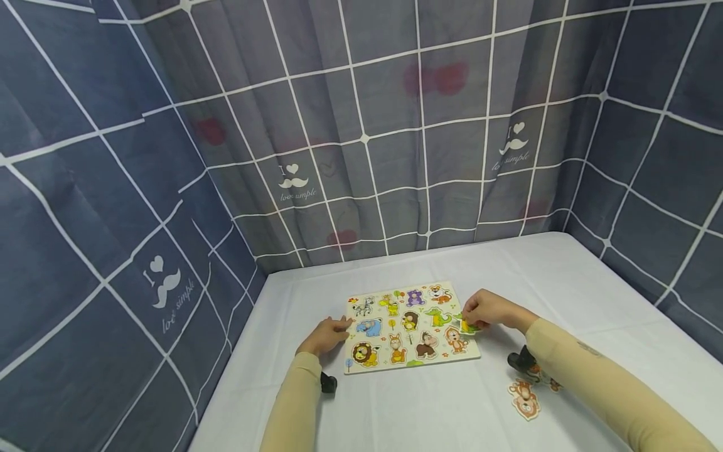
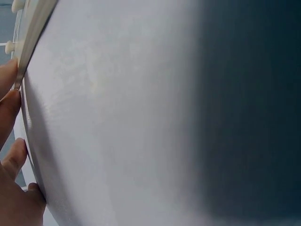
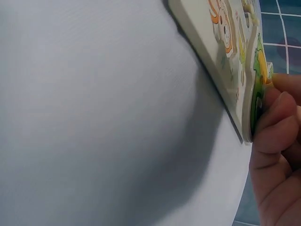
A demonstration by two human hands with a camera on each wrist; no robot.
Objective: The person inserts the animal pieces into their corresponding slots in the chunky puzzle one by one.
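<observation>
A wooden animal puzzle board (image 1: pixel 390 367) lies flat on the white table. At its left edge rests my left hand (image 1: pixel 326 336); in the left wrist view its fingertips (image 2: pixel 10 101) touch the board's side and others rest on the table. My right hand (image 1: pixel 482 308) pinches a green and yellow crocodile puzzle piece (image 1: pixel 468 328) over the board's right edge. In the right wrist view, this crocodile piece (image 3: pixel 257 80) is tilted close to the board's corner, partly hidden by the fingers. A crocodile picture (image 1: pixel 437 317) shows on the board to the left of it.
A loose monkey piece (image 1: pixel 525 399) lies on the table right of the board. More loose pieces (image 1: pixel 545 378) sit partly hidden beneath the right forearm and its black wrist camera (image 1: pixel 521 360). Grey checked curtains (image 1: pixel 395 157) enclose the table (image 1: pixel 423 414).
</observation>
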